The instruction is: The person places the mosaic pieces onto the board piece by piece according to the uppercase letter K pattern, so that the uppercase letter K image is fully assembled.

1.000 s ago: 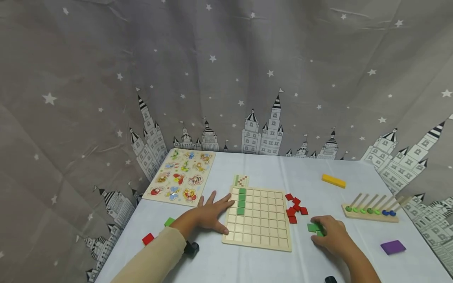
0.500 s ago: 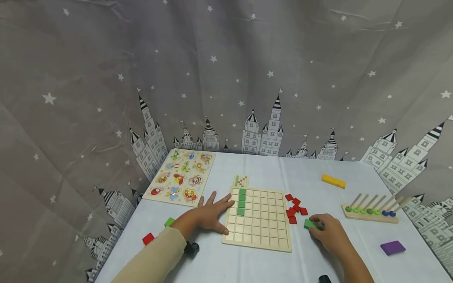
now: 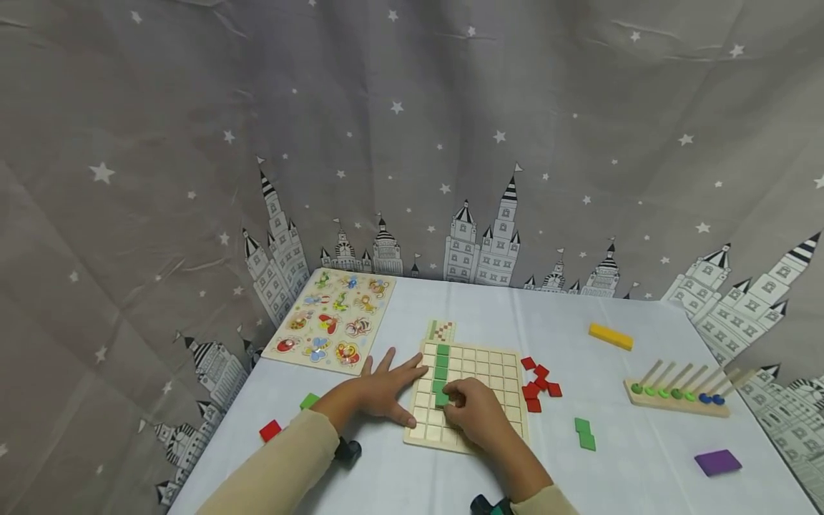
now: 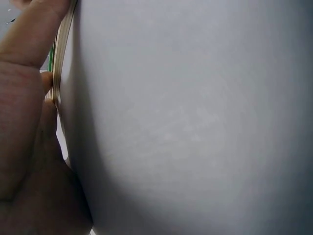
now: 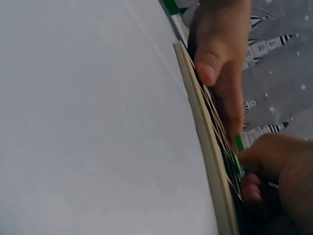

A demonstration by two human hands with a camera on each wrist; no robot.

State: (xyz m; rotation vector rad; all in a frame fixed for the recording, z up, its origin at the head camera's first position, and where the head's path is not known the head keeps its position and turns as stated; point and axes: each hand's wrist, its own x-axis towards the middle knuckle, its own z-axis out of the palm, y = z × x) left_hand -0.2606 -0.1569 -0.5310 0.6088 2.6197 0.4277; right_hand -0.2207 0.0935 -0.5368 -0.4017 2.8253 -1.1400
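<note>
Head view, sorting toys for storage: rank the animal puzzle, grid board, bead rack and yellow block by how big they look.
1. Grid board and animal puzzle: alike, and the puzzle lies farther, so unsure.
2. Bead rack.
3. Yellow block.

Head view high, forward-down; wrist views table-level, sharing grid board [image 3: 473, 400] edge.

Your head view is evenly and softly lit, with faint shadows beneath the pale wooden grid board [image 3: 475, 400]; straight lines bow near the edges. Both wrist views are dimmer, and the white tablecloth [image 4: 195, 122] blurs into featureless grey.
</note>
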